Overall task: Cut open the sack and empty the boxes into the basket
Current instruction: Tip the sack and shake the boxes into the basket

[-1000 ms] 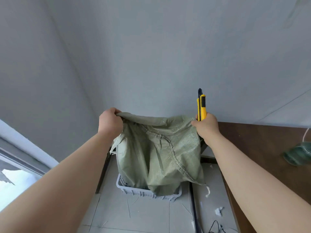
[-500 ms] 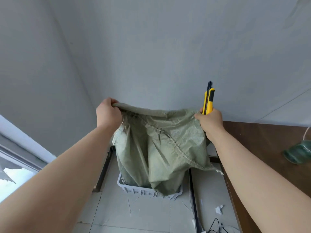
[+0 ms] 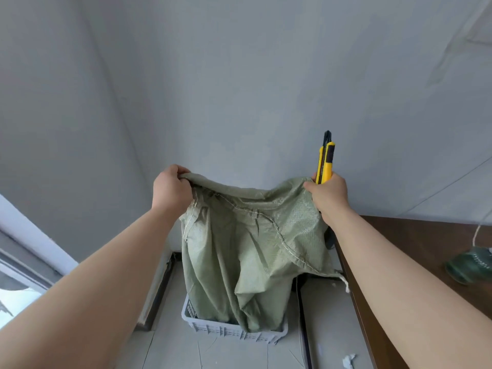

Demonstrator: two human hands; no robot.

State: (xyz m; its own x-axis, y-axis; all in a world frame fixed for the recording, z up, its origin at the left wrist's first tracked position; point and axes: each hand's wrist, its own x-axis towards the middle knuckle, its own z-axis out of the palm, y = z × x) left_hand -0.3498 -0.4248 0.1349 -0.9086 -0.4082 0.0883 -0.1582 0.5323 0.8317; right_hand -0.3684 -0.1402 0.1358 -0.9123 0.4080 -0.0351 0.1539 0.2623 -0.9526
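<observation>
- No brand, label or legible writing shows on anything in the frame.
- The sack [image 3: 250,251], pale green woven plastic with a stitched seam running diagonally across it, hangs slack and creased in the middle of the frame.
- Its lower end drops into the basket [image 3: 231,332], a grey plastic crate with slotted walls standing on the tiled floor [image 3: 170,347] at lower centre; whatever lies inside is hidden by the sack.
- The left hand [image 3: 171,190] is clenched on the sack's upper left corner.
- The right hand [image 3: 330,194] is closed round the sack's upper right corner together with a yellow and black utility knife [image 3: 325,162], which points straight up.
- The two hands are well apart, stretching the top edge between them.
- A brown wooden desk [image 3: 415,251] edge runs down the right side, close beside the sack.
- On the desk at the right edge of the frame sits a dark green object [image 3: 471,266], blurred.
- A plain grey wall [image 3: 239,75] fills the upper frame.
- White scraps [image 3: 348,360] lie on the floor at lower right.
</observation>
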